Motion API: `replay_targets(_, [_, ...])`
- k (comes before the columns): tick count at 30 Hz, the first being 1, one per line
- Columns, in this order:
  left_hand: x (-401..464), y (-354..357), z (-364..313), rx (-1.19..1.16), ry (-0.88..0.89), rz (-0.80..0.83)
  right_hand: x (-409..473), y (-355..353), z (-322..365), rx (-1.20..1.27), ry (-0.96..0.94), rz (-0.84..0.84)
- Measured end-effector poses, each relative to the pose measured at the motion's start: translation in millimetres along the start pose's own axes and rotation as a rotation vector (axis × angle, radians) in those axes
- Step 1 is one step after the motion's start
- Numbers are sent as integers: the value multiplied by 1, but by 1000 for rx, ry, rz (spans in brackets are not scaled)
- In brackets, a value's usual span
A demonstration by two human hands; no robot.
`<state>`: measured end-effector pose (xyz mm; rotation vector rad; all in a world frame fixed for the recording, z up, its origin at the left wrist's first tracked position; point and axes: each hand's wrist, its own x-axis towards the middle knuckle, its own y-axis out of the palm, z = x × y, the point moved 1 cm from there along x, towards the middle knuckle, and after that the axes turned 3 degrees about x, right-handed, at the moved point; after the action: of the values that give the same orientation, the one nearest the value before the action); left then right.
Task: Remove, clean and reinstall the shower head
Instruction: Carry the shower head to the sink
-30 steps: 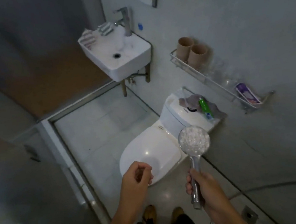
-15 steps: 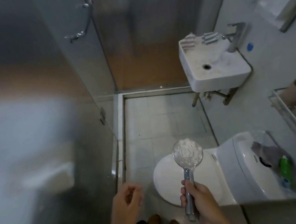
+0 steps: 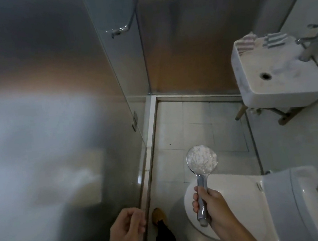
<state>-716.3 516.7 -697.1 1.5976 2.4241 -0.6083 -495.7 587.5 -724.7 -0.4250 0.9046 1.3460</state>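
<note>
My right hand (image 3: 212,206) grips the chrome handle of the shower head (image 3: 201,160), which is held upright over the front of the closed toilet lid. Its round face points up and is covered with white powder or foam. No hose shows on the handle's lower end. My left hand (image 3: 127,225) hangs low to the left, fingers loosely curled and holding nothing, close to the edge of the glass shower door (image 3: 121,85).
A white toilet (image 3: 286,204) fills the lower right, and a wall-mounted sink (image 3: 277,88) with striped cloths and a tap sits at right. A chrome handle (image 3: 126,19) is on the glass door. Frosted glass panels close off the left and back. Tiled floor (image 3: 195,127) lies ahead.
The view has swung left, from the toilet and wall shelf toward the glass door. The shower head stays upright in my right hand; my left hand has drifted left toward the glass edge.
</note>
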Motion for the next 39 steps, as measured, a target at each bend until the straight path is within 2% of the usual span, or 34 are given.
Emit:
replay_targets(5, [60, -7, -30, 71, 78, 38, 35, 48, 35, 4, -42, 32])
replay_targets(10, [108, -3, -57, 65, 55, 98, 59, 85, 65, 33, -65, 43])
replay_targets(16, [160, 7, -79, 85, 41, 117, 93, 98, 105, 41, -80, 15])
replay_targets(22, [228, 33, -89, 108, -42, 106, 168, 100, 146, 78, -37, -14])
replay_targets(29, [353, 147, -164, 119, -6, 159, 263, 78, 265, 203, -41, -44])
replay_targets(35, [427, 293, -238, 146, 35, 399, 300, 18, 369, 360, -138, -165])
replay_targets(39, [438, 365, -271, 236, 86, 604, 313, -24, 405, 420, -168, -293])
